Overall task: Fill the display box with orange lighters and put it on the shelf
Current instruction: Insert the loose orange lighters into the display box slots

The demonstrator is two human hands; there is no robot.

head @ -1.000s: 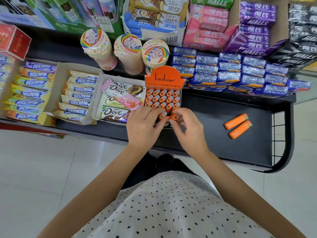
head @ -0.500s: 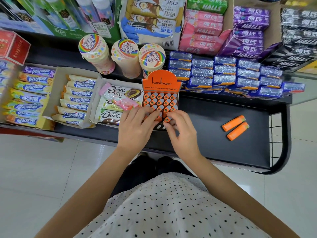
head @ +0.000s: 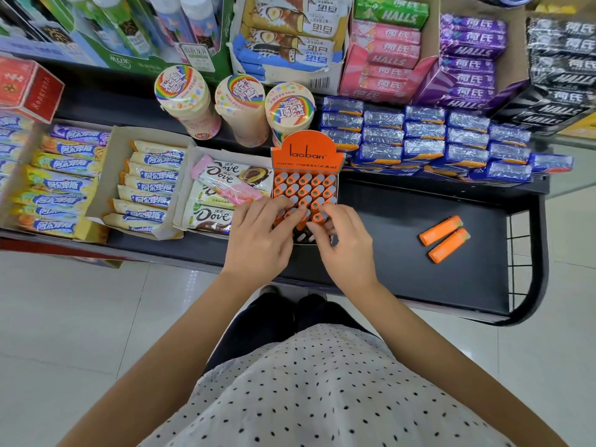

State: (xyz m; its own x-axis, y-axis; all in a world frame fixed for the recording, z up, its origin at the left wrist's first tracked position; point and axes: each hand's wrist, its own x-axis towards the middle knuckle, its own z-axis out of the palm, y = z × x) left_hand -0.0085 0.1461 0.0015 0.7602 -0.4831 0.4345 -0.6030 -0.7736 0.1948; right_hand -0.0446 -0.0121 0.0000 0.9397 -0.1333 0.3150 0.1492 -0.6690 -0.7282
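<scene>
An orange display box (head: 308,152) marked "laoban" stands on the black shelf (head: 403,253), next to the chocolate bars. Several orange lighters (head: 304,188) with grey tops fill its back rows. The front row shows dark slots (head: 301,237) between my hands. My left hand (head: 258,235) reaches in from the left, its fingertips pinching a lighter (head: 301,221) in a near row. My right hand (head: 343,245) comes from the right, fingers closed on another lighter (head: 317,217). Two loose orange lighters (head: 444,237) lie side by side on the shelf to the right.
Cardboard trays of Dove bars (head: 222,195) and candy sticks (head: 148,185) sit left of the box. Three round candy tubs (head: 240,108) stand behind it, with stacked blue packs (head: 425,140) to the right. A wire end rail (head: 524,253) closes the shelf's right side.
Both hands have pushed the lighters they held down into the box's near rows and sit lower over it. The two loose lighters have not moved.
</scene>
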